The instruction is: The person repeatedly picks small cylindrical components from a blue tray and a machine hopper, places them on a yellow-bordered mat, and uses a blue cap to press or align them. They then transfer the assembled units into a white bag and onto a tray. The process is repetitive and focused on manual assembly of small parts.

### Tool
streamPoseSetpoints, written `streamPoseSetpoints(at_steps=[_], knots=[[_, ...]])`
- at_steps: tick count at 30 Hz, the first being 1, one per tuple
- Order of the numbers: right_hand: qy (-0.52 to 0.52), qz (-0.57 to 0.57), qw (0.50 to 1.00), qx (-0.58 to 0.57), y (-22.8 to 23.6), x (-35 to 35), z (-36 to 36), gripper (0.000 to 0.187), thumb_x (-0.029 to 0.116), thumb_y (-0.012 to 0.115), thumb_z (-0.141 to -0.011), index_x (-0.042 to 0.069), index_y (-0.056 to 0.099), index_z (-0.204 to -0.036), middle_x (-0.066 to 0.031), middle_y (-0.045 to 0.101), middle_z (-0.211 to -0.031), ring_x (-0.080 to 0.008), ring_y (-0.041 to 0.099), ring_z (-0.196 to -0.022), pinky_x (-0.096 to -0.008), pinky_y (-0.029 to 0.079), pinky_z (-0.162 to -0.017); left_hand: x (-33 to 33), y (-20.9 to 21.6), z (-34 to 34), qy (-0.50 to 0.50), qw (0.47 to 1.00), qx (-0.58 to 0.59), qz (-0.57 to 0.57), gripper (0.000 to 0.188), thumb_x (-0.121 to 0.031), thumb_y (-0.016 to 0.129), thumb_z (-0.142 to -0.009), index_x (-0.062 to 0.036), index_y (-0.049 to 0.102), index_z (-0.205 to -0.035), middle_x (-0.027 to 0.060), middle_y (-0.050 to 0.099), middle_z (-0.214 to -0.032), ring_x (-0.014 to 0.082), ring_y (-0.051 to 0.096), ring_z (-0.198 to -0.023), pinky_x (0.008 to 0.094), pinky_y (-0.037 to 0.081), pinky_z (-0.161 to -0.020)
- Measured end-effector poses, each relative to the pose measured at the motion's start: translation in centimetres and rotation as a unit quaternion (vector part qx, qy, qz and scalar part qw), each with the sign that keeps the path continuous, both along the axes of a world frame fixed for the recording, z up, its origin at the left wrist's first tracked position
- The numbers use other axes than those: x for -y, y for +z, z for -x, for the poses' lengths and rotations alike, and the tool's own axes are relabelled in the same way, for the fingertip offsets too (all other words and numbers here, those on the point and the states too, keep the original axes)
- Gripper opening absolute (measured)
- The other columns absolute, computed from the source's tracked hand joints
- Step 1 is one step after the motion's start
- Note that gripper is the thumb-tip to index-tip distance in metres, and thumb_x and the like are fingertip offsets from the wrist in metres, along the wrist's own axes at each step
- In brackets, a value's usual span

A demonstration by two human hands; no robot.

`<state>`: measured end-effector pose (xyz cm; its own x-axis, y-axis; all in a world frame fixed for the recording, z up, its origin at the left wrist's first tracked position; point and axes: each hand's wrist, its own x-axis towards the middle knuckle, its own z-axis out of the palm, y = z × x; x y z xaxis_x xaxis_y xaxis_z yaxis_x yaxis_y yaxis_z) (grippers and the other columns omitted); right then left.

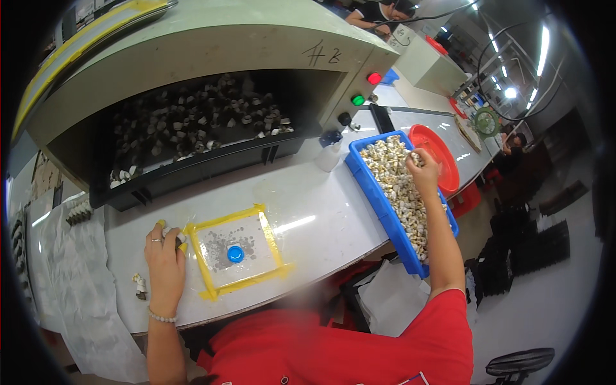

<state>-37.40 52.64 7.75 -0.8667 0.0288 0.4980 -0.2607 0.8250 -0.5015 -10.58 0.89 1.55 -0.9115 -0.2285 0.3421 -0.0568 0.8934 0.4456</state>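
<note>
On the left of the table, my left hand (166,260) is closed around a small white-and-grey part (172,235). Yellow covers sit on some of its fingertips. A similar small part (139,286) lies on the table beside that wrist. My right hand (425,173) reaches over a blue bin (375,200) heaped with small white-and-gold parts (399,199). Its fingers pinch a small whitish part (416,158) above the heap. Between my hands, yellow tape frames a square of spotted clear sheet (250,269), with a round blue cap (235,254) on it.
A large machine housing (212,48) with a red and a green button stands behind the table. A black tray (212,173) of similar parts sits in its opening. A translucent bottle (328,156) and a red basin (431,151) flank the bin. Another person (378,14) works farther back.
</note>
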Motion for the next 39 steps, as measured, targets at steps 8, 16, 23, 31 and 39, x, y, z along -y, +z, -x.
streamPoseSetpoints(at_steps=[8, 16, 23, 31, 39], knots=[[0.292, 0.023, 0.953, 0.082, -0.4, 15.5, -6.1, 0.012, 0.002, 0.066, -0.077, 0.003, 0.062, -0.089, -0.0051, 0.062, -0.082, -0.0146, 0.062, -0.070, -0.0266, 0.049, -0.064, -0.1, 0.2, 0.0, 0.011, 1.000, 0.007, 0.020, 0.038, 0.006, 0.057, -0.074, -0.0019, 0.056, -0.112, 0.0198, 0.047, -0.127, 0.0367, 0.043, -0.121, 0.0458, 0.034, -0.100], [0.338, -0.144, 0.926, 0.088, -4.1, 22.7, -8.3, 0.018, 0.014, 0.067, -0.077, 0.009, 0.063, -0.093, -0.0111, 0.059, -0.094, -0.0300, 0.060, -0.079, -0.0354, 0.050, -0.069, -0.2, 1.4, -0.4, 0.001, 0.993, -0.112, -0.032, 0.038, 0.006, 0.057, -0.076, 0.0003, 0.054, -0.114, 0.0199, 0.050, -0.123, 0.0361, 0.047, -0.118, 0.0443, 0.038, -0.099], [0.341, -0.212, 0.916, 0.016, -4.2, 24.0, -10.1, 0.028, 0.018, 0.068, -0.078, 0.012, 0.066, -0.106, -0.0145, 0.054, -0.122, -0.0354, 0.052, -0.109, -0.0438, 0.043, -0.092, -3.2, 2.7, -3.2, -0.108, 0.801, -0.120, -0.576, 0.030, 0.006, 0.057, -0.087, 0.0034, 0.050, -0.116, 0.0132, 0.060, -0.108, 0.0216, 0.063, -0.094, 0.0331, 0.051, -0.085], [0.351, -0.149, 0.924, 0.003, -2.7, 22.4, -11.9, 0.033, 0.015, 0.073, -0.073, 0.008, 0.067, -0.106, -0.0153, 0.056, -0.121, -0.0342, 0.050, -0.114, -0.0421, 0.042, -0.094, -5.4, -0.9, -5.0, -0.093, 0.651, -0.045, -0.752, 0.033, 0.009, 0.064, -0.083, 0.0063, 0.056, -0.116, 0.0150, 0.065, -0.103, 0.0222, 0.066, -0.092, 0.0339, 0.057, -0.082], [0.318, -0.202, 0.925, -0.055, -3.6, 24.8, -11.4, 0.020, 0.007, 0.072, -0.070, 0.004, 0.068, -0.090, -0.0113, 0.058, -0.106, -0.0309, 0.053, -0.099, -0.0407, 0.044, -0.085, -5.8, -1.3, -4.6, -0.060, 0.627, -0.036, -0.776, 0.036, 0.001, 0.063, -0.086, 0.0043, 0.054, -0.121, 0.0189, 0.065, -0.102, 0.0243, 0.067, -0.083, 0.0370, 0.056, -0.079]])
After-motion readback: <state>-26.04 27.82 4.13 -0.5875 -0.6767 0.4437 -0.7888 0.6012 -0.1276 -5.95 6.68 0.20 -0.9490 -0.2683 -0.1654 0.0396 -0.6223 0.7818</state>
